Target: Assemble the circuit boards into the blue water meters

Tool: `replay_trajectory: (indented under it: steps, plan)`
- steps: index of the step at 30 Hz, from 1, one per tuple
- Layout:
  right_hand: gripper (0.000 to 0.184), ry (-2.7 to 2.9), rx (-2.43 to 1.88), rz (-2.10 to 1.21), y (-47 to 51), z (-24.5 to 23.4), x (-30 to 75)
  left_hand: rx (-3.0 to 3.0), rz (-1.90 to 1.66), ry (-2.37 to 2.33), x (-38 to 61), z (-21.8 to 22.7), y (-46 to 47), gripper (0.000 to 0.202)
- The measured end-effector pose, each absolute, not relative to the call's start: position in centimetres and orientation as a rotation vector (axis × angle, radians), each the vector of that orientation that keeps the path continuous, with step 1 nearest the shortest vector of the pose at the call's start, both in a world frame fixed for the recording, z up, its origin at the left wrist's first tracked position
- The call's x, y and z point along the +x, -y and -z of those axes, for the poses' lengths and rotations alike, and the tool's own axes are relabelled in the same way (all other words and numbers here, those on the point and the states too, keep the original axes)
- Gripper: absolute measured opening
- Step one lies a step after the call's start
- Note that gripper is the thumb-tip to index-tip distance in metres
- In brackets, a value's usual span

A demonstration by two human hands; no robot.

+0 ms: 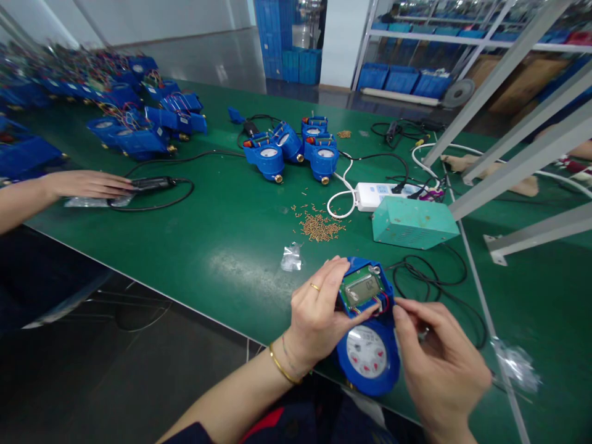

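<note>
A blue water meter (pixel 369 353) with a round white dial sits at the table's near edge. Its upper housing holds a green circuit board with an LCD screen (pixel 362 288) and red wires. My left hand (pixel 319 314), with a ring and a gold bracelet, grips the meter's left side, thumb against the board. My right hand (pixel 439 361) is at the meter's right side, fingertips by the red wires. What the right hand pinches is hidden.
A pile of small brass pins (pixel 319 227) and a clear plastic bag (pixel 291 257) lie ahead. Behind are several blue meters (pixel 291 148), a teal metal box (pixel 411 222), a white power strip (pixel 377 194), cables. Another person's hand (pixel 87 184) rests far left. Metal frame bars (pixel 518 160) cross right.
</note>
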State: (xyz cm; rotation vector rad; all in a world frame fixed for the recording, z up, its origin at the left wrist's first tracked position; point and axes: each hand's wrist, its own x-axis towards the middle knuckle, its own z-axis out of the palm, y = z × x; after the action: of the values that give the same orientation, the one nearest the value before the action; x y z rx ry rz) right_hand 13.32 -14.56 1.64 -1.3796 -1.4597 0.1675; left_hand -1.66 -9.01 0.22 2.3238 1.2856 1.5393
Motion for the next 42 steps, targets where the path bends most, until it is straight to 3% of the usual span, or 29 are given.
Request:
replay_trajectory:
  steps: [4, 9, 18, 42]
  plan:
    - [0.024, 1.842, -1.297, -0.017, 13.6, -2.8, 14.9, 2.338, -1.512, -1.272, -1.8, -0.3, 8.9, 0.056]
    - [0.009, 2.162, -1.248, 0.023, 12.3, -3.9, 16.7, 2.382, -1.469, -1.215, -1.8, -0.5, 8.8, 0.055]
    - [0.014, 2.065, -1.126, -0.362, 11.0, -4.1, 17.2, 2.143, -1.381, -1.253, -1.9, -0.5, 8.5, 0.06]
    - [0.017, 2.04, -1.037, -0.554, 10.1, -4.1, 17.9, 2.016, -1.281, -1.206, -1.9, -0.5, 8.2, 0.061]
